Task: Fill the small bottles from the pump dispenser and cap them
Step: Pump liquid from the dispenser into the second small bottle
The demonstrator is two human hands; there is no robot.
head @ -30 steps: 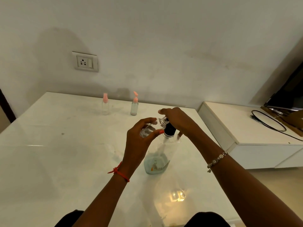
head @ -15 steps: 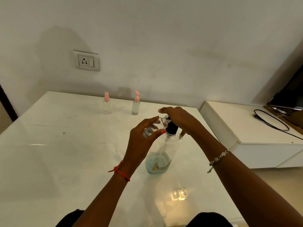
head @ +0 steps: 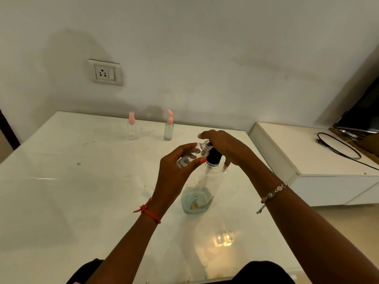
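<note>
- The pump dispenser (head: 200, 191), a clear bottle with a black collar and a little pale blue liquid at its base, stands upright on the white table (head: 61, 201) at the centre of the frame.
- I see my right hand (head: 223, 146) laid over the pump head, fingers curled down together on top of it.
- My left hand (head: 174, 173) holds a small clear bottle (head: 192, 154) tilted, thumb and fingers clamped on its body, its threaded open neck up against the pump head under the right hand.
- Two more small bottles stand at the table's far edge, upper centre: one with a pink spray cap (head: 131, 127), one with a pink pump cap (head: 169, 126), well apart from my hands.
- A wall socket (head: 105, 72) sits in the upper left.
</note>
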